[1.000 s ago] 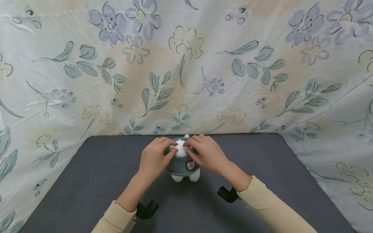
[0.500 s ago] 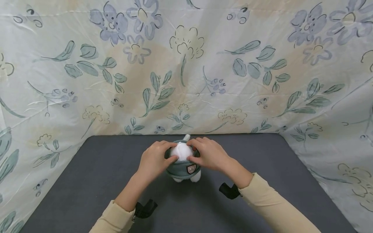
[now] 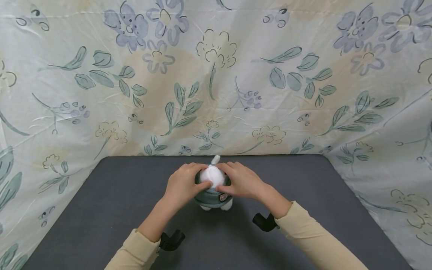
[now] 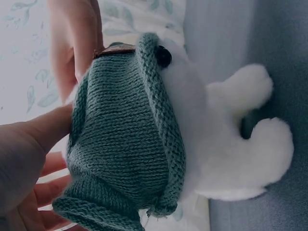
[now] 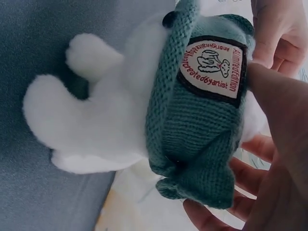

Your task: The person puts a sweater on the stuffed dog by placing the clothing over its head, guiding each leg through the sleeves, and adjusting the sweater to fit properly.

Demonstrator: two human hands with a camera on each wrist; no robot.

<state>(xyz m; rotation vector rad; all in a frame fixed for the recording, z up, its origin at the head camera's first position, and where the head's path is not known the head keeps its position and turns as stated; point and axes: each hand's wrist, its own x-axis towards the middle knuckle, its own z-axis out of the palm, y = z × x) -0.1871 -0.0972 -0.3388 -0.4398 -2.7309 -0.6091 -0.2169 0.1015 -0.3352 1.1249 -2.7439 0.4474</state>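
A white plush toy (image 3: pixel 213 175) stands on the dark table, its feet down and a black eye (image 4: pixel 163 57) showing under a rolled hem. A green knitted garment (image 4: pixel 120 115) with a printed badge (image 5: pixel 213 67) is around its head, and the white crown pokes out through the upper opening. My left hand (image 3: pixel 185 183) grips the garment's upper edge on the left, thumb in front and fingers behind. On the other side my right hand (image 3: pixel 243 182) holds the same edge, its thumb near the badge. The fingertips behind the garment are partly hidden.
The dark grey table (image 3: pixel 111 210) ends at a flowered cloth (image 3: pixel 216 93) that hangs behind and along both sides. Black wrist mounts (image 3: pixel 172 240) stick out from both cream sleeves (image 3: pixel 135 249).
Both hands have come slightly down and toward me along the garment. More of the white crown and a white tip behind it show. The badge is now more covered in the head view.
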